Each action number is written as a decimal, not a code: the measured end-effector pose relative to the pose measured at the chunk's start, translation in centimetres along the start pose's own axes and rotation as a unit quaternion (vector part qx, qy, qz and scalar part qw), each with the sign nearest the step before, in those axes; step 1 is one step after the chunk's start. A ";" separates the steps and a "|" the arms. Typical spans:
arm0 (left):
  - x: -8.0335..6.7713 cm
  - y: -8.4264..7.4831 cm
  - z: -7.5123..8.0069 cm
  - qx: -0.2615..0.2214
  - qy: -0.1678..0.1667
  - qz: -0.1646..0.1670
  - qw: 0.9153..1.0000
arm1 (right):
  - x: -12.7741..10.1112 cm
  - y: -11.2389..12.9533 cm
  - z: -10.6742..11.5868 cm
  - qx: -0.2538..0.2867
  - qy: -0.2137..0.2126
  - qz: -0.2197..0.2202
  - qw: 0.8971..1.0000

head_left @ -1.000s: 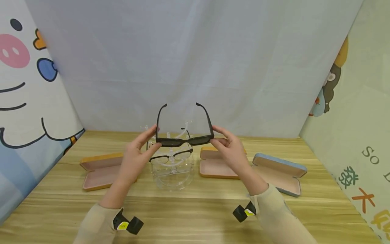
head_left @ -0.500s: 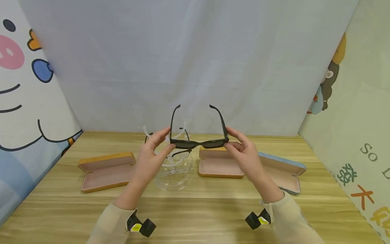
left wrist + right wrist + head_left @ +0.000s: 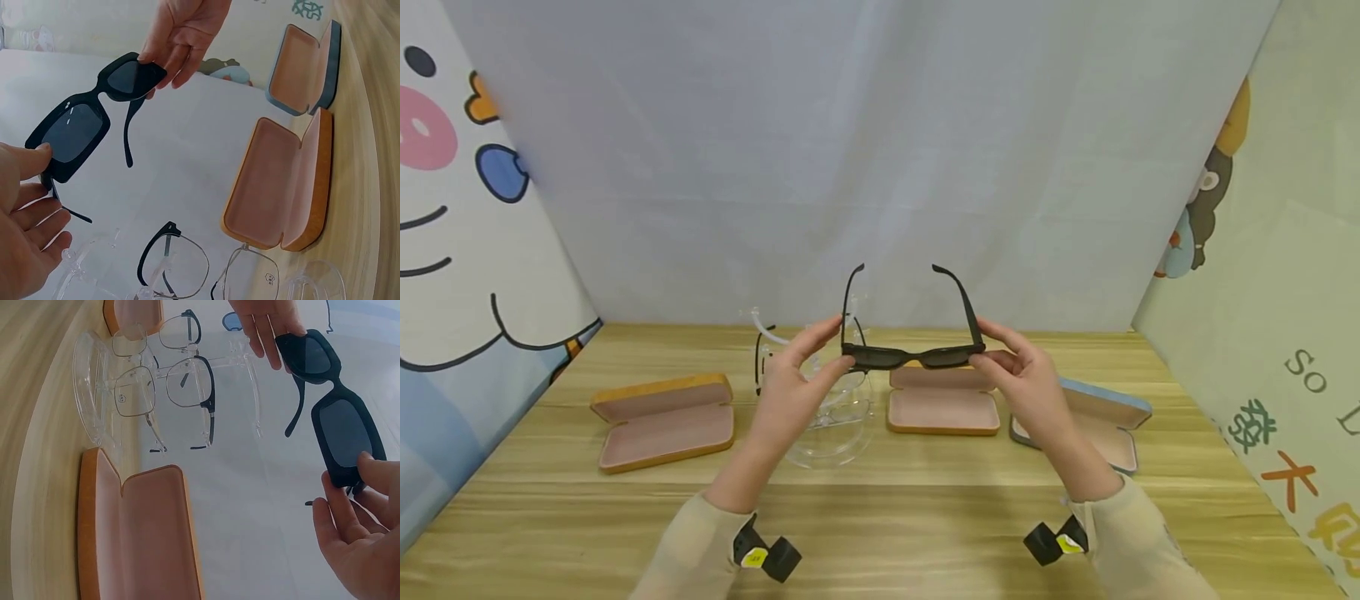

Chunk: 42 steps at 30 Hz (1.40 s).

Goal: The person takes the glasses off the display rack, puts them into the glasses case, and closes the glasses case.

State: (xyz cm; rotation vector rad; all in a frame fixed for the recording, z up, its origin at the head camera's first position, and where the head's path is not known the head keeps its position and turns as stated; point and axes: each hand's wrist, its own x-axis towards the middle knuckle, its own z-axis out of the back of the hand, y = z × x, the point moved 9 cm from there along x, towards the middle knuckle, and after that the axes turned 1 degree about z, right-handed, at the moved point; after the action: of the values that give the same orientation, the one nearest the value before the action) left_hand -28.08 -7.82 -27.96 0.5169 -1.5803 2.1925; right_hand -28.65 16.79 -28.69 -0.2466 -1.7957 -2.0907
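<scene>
A pair of black sunglasses [image 3: 912, 357] with dark lenses is held up in the air, temples unfolded and pointing away. My left hand [image 3: 796, 387] pinches the left hinge corner between thumb and fingers. At the other corner my right hand [image 3: 1022, 379] pinches the frame the same way. Behind and left of them stands a clear eyeglass stand [image 3: 94, 387] bearing black-topped glasses [image 3: 209, 381] and thin-rimmed glasses [image 3: 134, 394]. Beneath the sunglasses, an orange glasses case [image 3: 943, 410] lies open on the table, its back edge overlapped by the frame in the head view.
Another orange case [image 3: 666, 437] lies open at the left. A blue case [image 3: 1108, 408], also open, is at the right, partly behind my right wrist. A pale curtain [image 3: 880, 167] closes off the back of the wooden table [image 3: 887, 517].
Both hands have moved to the right with the sunglasses, from in front of the stand to above the middle orange case. The stand and cases stay in place.
</scene>
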 end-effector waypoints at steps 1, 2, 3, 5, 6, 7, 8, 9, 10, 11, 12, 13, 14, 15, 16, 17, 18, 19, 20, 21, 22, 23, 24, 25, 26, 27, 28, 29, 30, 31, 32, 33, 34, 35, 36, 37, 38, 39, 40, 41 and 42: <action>0.0 -0.1 -0.1 0.002 -0.001 -0.004 1.000 | 0.0 0.0 0.1 -0.002 -0.001 -0.001 1.000; 0.0 -0.2 -0.1 0.004 -0.002 -0.007 1.000 | -0.1 -0.1 0.2 -0.004 -0.003 -0.002 1.000; 0.0 -0.3 -0.2 0.007 -0.003 -0.011 1.000 | -0.1 -0.1 0.4 -0.006 -0.005 -0.003 1.000; 0.0 -0.4 -0.3 0.010 -0.002 -0.018 1.000 | -0.2 0.0 0.6 -0.011 -0.009 -0.002 1.000; 0.0 -0.5 -0.4 0.011 -0.002 -0.021 1.000 | -0.3 0.0 0.7 -0.014 -0.011 -0.002 1.000; 0.0 -0.5 -0.5 0.012 0.000 -0.023 1.000 | -0.4 0.1 0.9 -0.016 -0.012 -0.001 1.000; 0.0 -0.5 -0.6 0.013 0.003 -0.023 1.000 | -0.4 0.1 1.0 -0.017 -0.013 0.000 1.000; 0.0 -0.5 -0.8 0.012 0.005 -0.024 1.000 | -0.5 0.2 1.0 -0.019 -0.013 0.002 1.000; 0.0 -0.4 -0.9 0.010 0.009 -0.022 1.000 | -0.6 0.2 1.1 -0.020 -0.013 0.004 1.000; 0.0 -0.3 -1.1 0.006 0.013 -0.020 1.000 | -0.6 0.2 1.2 -0.022 -0.013 0.005 1.000; 0.0 -0.3 -1.2 0.003 0.016 -0.015 1.000 | -0.7 0.2 1.3 -0.023 -0.013 0.006 1.000; 0.0 -0.2 -1.4 -0.001 0.020 -0.011 1.000 | -0.7 0.2 1.3 -0.025 -0.012 0.007 1.000; -0.1 -0.1 -1.6 -0.005 0.023 -0.006 1.000 | -0.8 0.2 1.4 -0.024 -0.012 0.008 1.000; -0.1 -0.1 -1.7 -0.010 0.025 -0.004 1.000 | -0.8 0.2 1.4 -0.024 -0.012 0.009 1.000; -0.1 0.0 -1.8 -0.012 0.027 0.001 1.000 | -0.8 0.1 1.5 -0.025 -0.012 0.010 1.000; -0.1 0.1 -2.0 -0.012 0.028 0.004 1.000 | -0.9 0.1 1.5 -0.025 -0.013 0.011 1.000; -0.1 0.1 -2.1 -0.012 0.029 0.006 0.999 | -0.9 0.0 1.6 -0.025 -0.013 0.011 1.000; -0.1 0.1 -2.2 -0.012 0.030 0.008 0.999 | -1.0 0.0 1.7 -0.027 -0.014 0.011 0.999; -0.2 0.1 -2.3 -0.011 0.030 0.011 0.999 | -1.0 0.0 1.7 -0.029 -0.015 0.011 0.999; -0.2 0.2 -2.3 -0.012 0.030 0.014 0.999 | -1.0 -0.1 1.8 -0.035 -0.015 0.010 0.999; -0.2 0.2 -2.4 -0.012 0.031 0.019 0.999 | -1.1 -0.1 1.9 -0.039 -0.017 0.010 0.999; -0.2 0.2 -2.5 -0.013 0.032 0.022 0.999 | -1.1 -0.1 1.9 -0.043 -0.017 0.010 0.999; -0.2 0.2 -2.6 -0.016 0.032 0.023 0.999 | -1.2 -0.2 2.0 -0.050 -0.019 0.009 0.999; -0.2 0.3 -2.7 -0.018 0.032 0.024 0.999 | -1.2 -0.2 2.0 -0.055 -0.021 0.007 0.998; -0.3 0.4 -2.7 -0.019 0.031 0.025 0.999 | -1.2 -0.2 2.1 -0.060 -0.022 0.005 0.998; -0.3 0.4 -2.8 -0.020 0.031 0.027 0.999 | -1.3 -0.2 2.1 -0.065 -0.025 0.005 0.998; -0.3 0.5 -2.9 -0.020 0.030 0.028 0.999 | -1.3 -0.2 2.2 -0.066 -0.027 0.007 0.997; -0.3 0.6 -2.9 -0.021 0.030 0.028 0.999 | -1.3 -0.2 2.2 -0.068 -0.029 0.007 0.997; -0.3 0.7 -3.0 -0.021 0.029 0.030 0.999 | -1.3 -0.3 2.3 -0.069 -0.031 0.007 0.997; -0.4 0.8 -3.0 -0.020 0.029 0.034 0.999 | -1.4 -0.3 2.3 -0.069 -0.031 0.008 0.997; -0.4 0.9 -3.1 -0.019 0.029 0.041 0.999 | -1.4 -0.3 2.3 -0.070 -0.032 0.009 0.997; -0.4 1.1 -3.2 -0.019 0.031 0.047 0.998 | -1.4 -0.3 2.3 -0.071 -0.032 0.010 0.997; -0.5 1.2 -3.2 -0.019 0.031 0.051 0.998 | -1.4 -0.4 2.3 -0.070 -0.033 0.010 0.997; -0.5 1.3 -3.3 -0.019 0.032 0.056 0.998 | -1.4 -0.4 2.4 -0.072 -0.034 0.011 0.997; -0.5 1.3 -3.3 -0.019 0.033 0.058 0.998 | -1.4 -0.5 2.4 -0.073 -0.034 0.010 0.997; -0.6 1.4 -3.4 -0.018 0.033 0.062 0.997 | -1.4 -0.5 2.4 -0.076 -0.035 0.011 0.996; -0.6 1.5 -3.4 -0.017 0.032 0.062 0.997 | -1.4 -0.5 2.4 -0.077 -0.035 0.011 0.996; -0.6 1.5 -3.5 -0.017 0.031 0.062 0.997 | -1.5 -0.6 2.4 -0.078 -0.036 0.011 0.996; -0.6 1.5 -3.5 -0.019 0.030 0.060 0.998 | -1.5 -0.6 2.4 -0.080 -0.037 0.010 0.996; -0.6 1.4 -3.6 -0.021 0.030 0.057 0.998 | -1.5 -0.6 2.4 -0.082 -0.037 0.010 0.996; -0.6 1.4 -3.7 -0.023 0.029 0.054 0.998 | -1.5 -0.6 2.4 -0.085 -0.038 0.010 0.996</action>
State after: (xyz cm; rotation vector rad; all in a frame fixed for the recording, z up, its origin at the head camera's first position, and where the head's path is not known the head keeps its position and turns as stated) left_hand -28.53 -4.79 -30.45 0.3591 -1.6594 2.2210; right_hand -27.76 19.51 -29.42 -0.3922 -1.6504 -2.2486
